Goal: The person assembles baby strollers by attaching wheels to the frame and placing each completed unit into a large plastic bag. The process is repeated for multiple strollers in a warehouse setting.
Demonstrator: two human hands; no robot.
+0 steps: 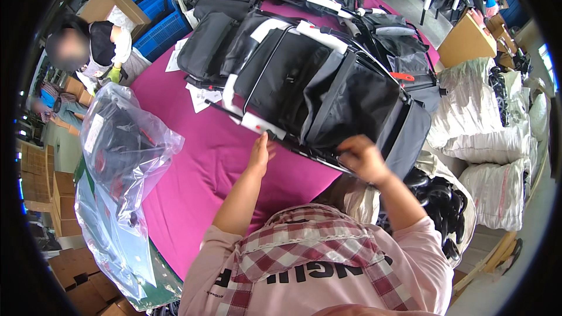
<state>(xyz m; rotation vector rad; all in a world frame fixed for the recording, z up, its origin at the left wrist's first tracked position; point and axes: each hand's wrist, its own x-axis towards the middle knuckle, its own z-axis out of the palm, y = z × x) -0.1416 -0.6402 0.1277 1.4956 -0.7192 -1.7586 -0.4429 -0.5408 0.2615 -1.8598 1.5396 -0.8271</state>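
Observation:
A folded black tubular frame with black fabric panels and pockets (272,73) lies in front of me. White foam sleeves (260,124) wrap parts of its tubes. At its near left corner, my left hand (261,153) is held up against the sleeve's end, its fingers stretched out. Farther right, along the near edge of the fabric, my right hand (364,159) is bent with curled fingers, slightly blurred. Whatever its fingertips pinch is hidden. A thin dark tube runs along the near edge between both hands.
More folded black frames (216,47) are piled behind on the magenta cloth (193,199). A clear plastic bag (126,140) with dark contents lies left. White woven sacks (468,105) stand right, with an open sack of black parts (442,199) nearer. A person (105,47) is at the far left.

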